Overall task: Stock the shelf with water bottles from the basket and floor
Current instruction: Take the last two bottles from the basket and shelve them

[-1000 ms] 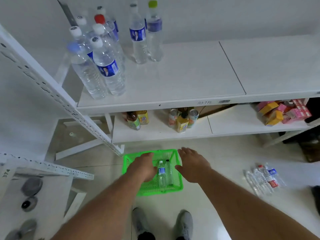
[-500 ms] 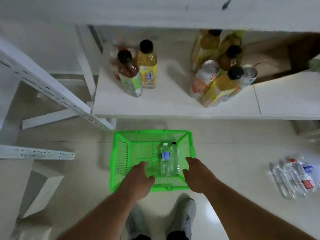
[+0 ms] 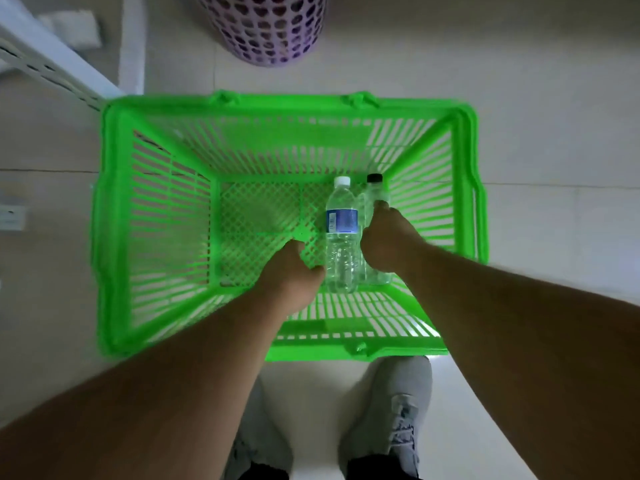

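A green plastic basket (image 3: pixel 287 100) stands on the floor right below me. Two clear water bottles lie side by side on its mesh bottom, caps pointing away. The white-capped bottle (image 3: pixel 341 220) has a blue label. To its right lies the black-capped bottle (image 3: pixel 375 188). My right hand (image 3: pixel 384 237) lies over the black-capped bottle with its fingers wrapped on the body. My left hand (image 3: pixel 294 271) is down inside the basket, curled, its edge against the lower left side of the white-capped bottle. Its fingers are hidden.
A purple perforated bin (image 3: pixel 266 29) stands on the floor just beyond the basket. The white shelf frame's slotted upright (image 3: pixel 52 64) runs along the upper left. My grey shoes (image 3: pixel 398 410) stand at the basket's near rim. Pale floor tiles surround it.
The view has dropped from the shelves to straight over the basket. Both hands went from above the rim down inside, the right onto the black-capped bottle, the left beside the white-capped one.
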`<act>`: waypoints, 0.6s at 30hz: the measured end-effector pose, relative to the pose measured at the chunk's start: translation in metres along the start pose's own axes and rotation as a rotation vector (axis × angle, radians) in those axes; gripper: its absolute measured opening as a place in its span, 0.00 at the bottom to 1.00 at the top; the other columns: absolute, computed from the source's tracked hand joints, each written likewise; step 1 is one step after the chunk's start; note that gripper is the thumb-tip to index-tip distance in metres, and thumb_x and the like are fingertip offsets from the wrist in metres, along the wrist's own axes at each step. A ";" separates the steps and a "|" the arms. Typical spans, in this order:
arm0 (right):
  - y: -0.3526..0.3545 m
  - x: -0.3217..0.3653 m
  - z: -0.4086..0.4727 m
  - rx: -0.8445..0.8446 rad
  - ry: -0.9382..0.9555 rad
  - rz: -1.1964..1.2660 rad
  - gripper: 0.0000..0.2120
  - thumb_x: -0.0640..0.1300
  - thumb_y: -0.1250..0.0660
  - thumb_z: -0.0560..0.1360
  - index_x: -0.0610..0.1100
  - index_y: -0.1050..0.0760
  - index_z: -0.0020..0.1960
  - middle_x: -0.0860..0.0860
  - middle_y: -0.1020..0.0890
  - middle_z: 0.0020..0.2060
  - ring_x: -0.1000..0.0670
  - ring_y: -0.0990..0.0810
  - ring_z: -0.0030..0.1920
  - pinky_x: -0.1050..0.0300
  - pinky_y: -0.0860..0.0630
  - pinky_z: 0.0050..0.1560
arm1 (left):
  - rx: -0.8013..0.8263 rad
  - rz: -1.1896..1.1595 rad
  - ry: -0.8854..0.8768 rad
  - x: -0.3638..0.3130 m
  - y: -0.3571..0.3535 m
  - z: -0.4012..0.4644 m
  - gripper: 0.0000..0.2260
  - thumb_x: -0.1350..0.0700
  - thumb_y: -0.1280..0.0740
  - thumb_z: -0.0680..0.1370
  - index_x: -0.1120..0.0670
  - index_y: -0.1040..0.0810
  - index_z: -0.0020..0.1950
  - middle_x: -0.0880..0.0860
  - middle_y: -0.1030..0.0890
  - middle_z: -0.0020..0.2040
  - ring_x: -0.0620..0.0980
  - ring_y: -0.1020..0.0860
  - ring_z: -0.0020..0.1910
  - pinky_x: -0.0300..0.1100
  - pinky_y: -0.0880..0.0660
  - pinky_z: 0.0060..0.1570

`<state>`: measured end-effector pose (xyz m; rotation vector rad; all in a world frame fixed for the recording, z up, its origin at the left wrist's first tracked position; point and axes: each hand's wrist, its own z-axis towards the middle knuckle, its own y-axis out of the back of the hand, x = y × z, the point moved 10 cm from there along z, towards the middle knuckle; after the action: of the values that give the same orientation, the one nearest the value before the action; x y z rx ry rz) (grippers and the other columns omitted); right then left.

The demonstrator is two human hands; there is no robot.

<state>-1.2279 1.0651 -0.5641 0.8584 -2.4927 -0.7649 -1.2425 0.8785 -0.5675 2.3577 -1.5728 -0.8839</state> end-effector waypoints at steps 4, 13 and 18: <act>-0.018 -0.010 0.024 -0.055 -0.058 0.027 0.29 0.33 0.39 0.74 0.32 0.43 0.74 0.36 0.33 0.70 0.37 0.30 0.69 0.47 0.28 0.65 | -0.004 -0.061 0.027 0.011 -0.018 0.034 0.28 0.50 0.32 0.78 0.54 0.38 0.76 0.58 0.28 0.71 0.43 0.24 0.33 0.44 0.20 0.36; -0.005 -0.008 0.057 -0.242 -0.097 0.261 0.31 0.61 0.36 0.77 0.40 0.31 0.70 0.42 0.24 0.64 0.40 0.24 0.63 0.51 0.26 0.61 | -0.067 -0.064 0.060 0.031 -0.013 0.067 0.34 0.39 0.32 0.75 0.57 0.34 0.74 0.58 0.26 0.69 0.56 0.22 0.61 0.42 0.25 0.56; -0.039 0.002 0.090 0.006 -0.109 0.395 0.26 0.65 0.30 0.72 0.40 0.25 0.48 0.49 0.23 0.35 0.48 0.22 0.39 0.58 0.27 0.42 | -0.032 -0.110 0.129 0.034 -0.016 0.075 0.28 0.38 0.29 0.73 0.56 0.26 0.63 0.55 0.21 0.57 0.44 0.29 0.34 0.36 0.35 0.33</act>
<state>-1.2583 1.0705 -0.6570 0.3123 -2.6400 -0.6798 -1.2624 0.8688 -0.6481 2.4450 -1.3818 -0.7543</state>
